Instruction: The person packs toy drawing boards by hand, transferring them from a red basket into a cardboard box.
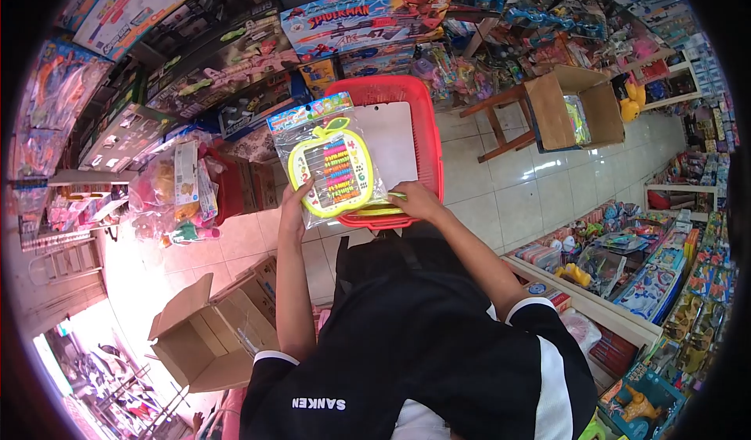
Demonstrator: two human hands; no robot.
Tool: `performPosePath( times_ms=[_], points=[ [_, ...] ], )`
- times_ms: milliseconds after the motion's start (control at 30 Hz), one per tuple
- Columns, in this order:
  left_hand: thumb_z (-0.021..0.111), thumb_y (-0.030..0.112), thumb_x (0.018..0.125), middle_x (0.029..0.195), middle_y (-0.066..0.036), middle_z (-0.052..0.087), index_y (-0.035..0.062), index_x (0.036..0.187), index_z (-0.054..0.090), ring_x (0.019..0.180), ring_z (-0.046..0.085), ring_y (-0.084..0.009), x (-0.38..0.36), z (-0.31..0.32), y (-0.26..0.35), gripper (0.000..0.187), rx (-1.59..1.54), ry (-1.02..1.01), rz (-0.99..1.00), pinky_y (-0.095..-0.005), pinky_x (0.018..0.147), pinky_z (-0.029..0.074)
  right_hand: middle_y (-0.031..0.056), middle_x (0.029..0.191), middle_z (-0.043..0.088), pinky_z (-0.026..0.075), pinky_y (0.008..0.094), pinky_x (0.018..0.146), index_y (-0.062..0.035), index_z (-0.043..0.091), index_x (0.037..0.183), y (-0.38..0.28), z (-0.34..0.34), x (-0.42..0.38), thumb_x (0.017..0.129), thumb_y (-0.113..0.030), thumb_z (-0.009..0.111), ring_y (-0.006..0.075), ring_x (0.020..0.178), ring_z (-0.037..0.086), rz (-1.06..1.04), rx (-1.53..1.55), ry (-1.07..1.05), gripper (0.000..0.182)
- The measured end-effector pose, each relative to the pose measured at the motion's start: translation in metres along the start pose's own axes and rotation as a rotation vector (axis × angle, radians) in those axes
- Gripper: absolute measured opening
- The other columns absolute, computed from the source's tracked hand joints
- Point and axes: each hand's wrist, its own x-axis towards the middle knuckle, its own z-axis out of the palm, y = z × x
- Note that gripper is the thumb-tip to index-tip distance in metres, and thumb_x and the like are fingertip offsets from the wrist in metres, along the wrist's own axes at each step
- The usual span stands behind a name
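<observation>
A bagged apple-shaped abacus toy [332, 168] with a yellow-green frame and rows of colourful beads lies over the left part of a red plastic basket [435, 139]. My left hand [294, 205] grips the toy's lower left edge, thumb on top of the bag. At the toy's lower right, my right hand [415, 200] is closed on the edge of another yellow-green item [375, 208], mostly hidden under the bag. A white board or sheet [393, 139] shows inside the basket beside the toy.
An open cardboard box [579, 111] holding a packaged item sits on a wooden stool [497, 131] at the right. Another open box [207, 334] stands at lower left. Shelves of boxed toys [364, 21] line the back; toy displays [618, 264] fill the right. Bagged toys [168, 186] are at left.
</observation>
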Motion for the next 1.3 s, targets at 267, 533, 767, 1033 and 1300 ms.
performPosePath(
  times_ms=[267,533,767,1033,1300],
  points=[
    [0.061,0.013,0.09,0.105,-0.012,0.066,-0.0009,0.117,0.055,0.089,0.067,-0.0176,-0.003,-0.007,-0.001,0.031,-0.039,0.004,0.006,-0.0303,0.079,0.056,0.0167,0.098,0.068,0.049,0.0426,0.083,-0.002,0.07,0.1,-0.011,-0.021,0.002,0.09,-0.031,0.059,0.0359,0.094,0.063,-0.003,-0.083,-0.038,0.032],
    [0.056,0.023,0.096,0.103,-0.01,0.068,0.0005,0.118,0.057,0.09,0.067,-0.0161,0.009,-0.018,-0.003,0.031,-0.194,-0.052,-0.031,-0.0293,0.078,0.055,0.0196,0.085,0.066,0.048,0.0422,0.066,0.001,0.067,0.091,-0.023,-0.071,-0.01,0.094,-0.022,0.055,0.0351,0.076,0.064,-0.047,0.058,0.583,0.026],
    [0.054,0.026,0.097,0.109,-0.008,0.067,0.0004,0.122,0.057,0.096,0.065,-0.0144,0.026,0.011,-0.005,0.036,-0.04,-0.065,-0.075,-0.0275,0.085,0.05,0.0085,0.077,0.064,0.05,0.0317,0.066,0.0056,0.062,0.092,-0.06,-0.112,-0.027,0.098,-0.02,0.054,0.0091,0.078,0.061,-0.019,0.69,0.893,0.027],
    [0.04,0.046,0.101,0.124,-0.01,0.059,0.0021,0.135,0.045,0.111,0.059,-0.0172,0.03,0.094,-0.026,0.056,-0.045,-0.255,-0.017,-0.0312,0.095,0.048,0.0135,0.121,0.064,0.045,0.0387,0.1,-0.0025,0.064,0.118,-0.08,-0.107,-0.049,0.078,0.004,0.064,0.0296,0.115,0.06,-0.51,-0.059,0.8,0.041],
    [0.026,0.059,0.099,0.133,-0.013,0.053,0.0071,0.142,0.036,0.117,0.057,-0.0258,0.029,0.18,-0.052,0.068,-0.194,-0.408,-0.089,-0.0398,0.098,0.048,0.0079,0.123,0.064,0.045,0.0398,0.102,-0.0057,0.062,0.122,-0.021,-0.132,-0.094,0.078,0.0,0.063,0.0259,0.118,0.057,-0.528,-0.139,0.685,0.045]
  ],
)
